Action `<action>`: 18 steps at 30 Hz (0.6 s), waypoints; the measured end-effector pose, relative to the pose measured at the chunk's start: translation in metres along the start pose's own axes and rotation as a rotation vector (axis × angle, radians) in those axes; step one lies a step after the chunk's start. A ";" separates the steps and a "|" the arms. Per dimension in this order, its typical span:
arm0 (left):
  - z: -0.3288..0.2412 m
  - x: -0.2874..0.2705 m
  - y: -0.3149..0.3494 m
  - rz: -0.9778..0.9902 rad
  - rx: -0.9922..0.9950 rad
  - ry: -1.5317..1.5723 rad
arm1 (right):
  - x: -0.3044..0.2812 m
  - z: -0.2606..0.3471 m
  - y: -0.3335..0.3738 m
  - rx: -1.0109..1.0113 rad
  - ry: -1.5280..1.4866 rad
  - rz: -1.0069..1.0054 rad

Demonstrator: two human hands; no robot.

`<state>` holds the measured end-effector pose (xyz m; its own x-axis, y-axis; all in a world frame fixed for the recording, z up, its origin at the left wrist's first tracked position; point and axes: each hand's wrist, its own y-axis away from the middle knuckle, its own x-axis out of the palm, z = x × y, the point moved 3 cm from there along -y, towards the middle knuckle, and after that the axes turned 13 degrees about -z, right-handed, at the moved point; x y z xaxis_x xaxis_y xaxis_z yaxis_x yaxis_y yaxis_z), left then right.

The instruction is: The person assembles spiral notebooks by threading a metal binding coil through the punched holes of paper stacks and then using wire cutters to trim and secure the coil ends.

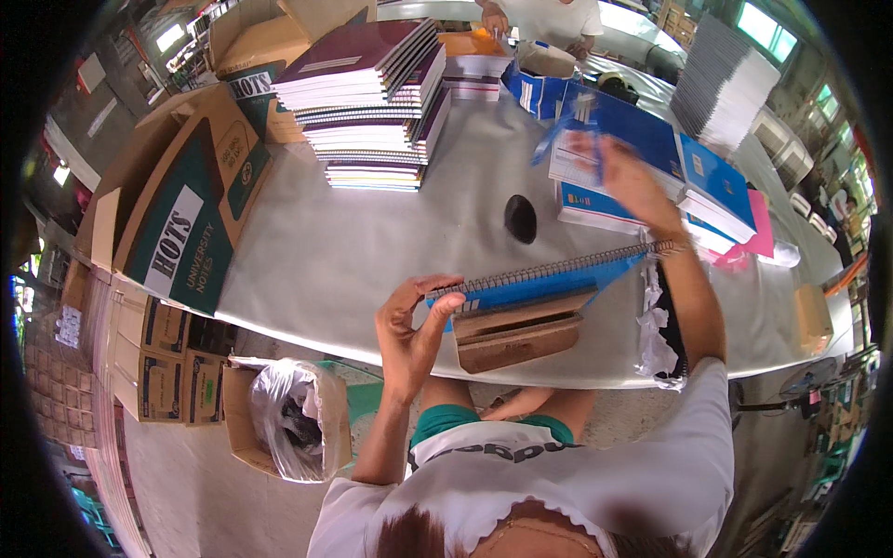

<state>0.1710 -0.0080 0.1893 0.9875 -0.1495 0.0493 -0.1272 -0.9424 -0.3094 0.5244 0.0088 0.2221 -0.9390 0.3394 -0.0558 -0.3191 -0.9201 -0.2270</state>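
My left hand (414,330) grips the left end of a blue spiral notebook (539,290), thumb on the near side. The notebook's wire coil runs along its upper edge, tilted up to the right. In front of it, at the table's near edge, stands a brown wooden block (521,344) with a slot along it. My right hand (623,177) is smeared by motion over the blue-covered notebooks (633,135) at the right. A blurred blue strip (551,139) shows near its fingertips; whether the hand holds it I cannot tell.
Left on the table, a tall stack of maroon spiral notebooks (372,102) stands beside open cardboard boxes (186,200). A dark oval object (521,219) lies mid-table. A lined waste box (293,418) sits on the floor. Across the table is another person (572,23).
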 end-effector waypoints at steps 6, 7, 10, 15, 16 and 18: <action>-0.004 0.003 -0.001 0.024 0.034 0.005 | -0.037 0.094 0.103 -0.174 -0.106 -0.313; -0.005 0.003 -0.001 0.024 0.017 -0.008 | -0.028 0.097 0.124 -0.225 -0.063 -0.356; -0.005 0.002 0.002 0.006 -0.015 -0.046 | 0.031 0.097 0.176 -0.287 0.143 -0.413; -0.003 0.001 0.008 -0.034 0.012 -0.056 | 0.142 0.062 0.207 -0.596 0.679 -0.243; -0.004 0.000 0.009 -0.040 0.028 -0.052 | 0.152 0.055 0.208 -0.613 0.686 -0.263; -0.006 0.000 0.012 -0.056 0.058 -0.044 | 0.168 0.044 0.211 -0.649 0.701 -0.299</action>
<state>0.1688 -0.0212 0.1908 0.9963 -0.0822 0.0264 -0.0671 -0.9298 -0.3619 0.2938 -0.1372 0.2076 -0.4768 0.7705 -0.4232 -0.2015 -0.5644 -0.8005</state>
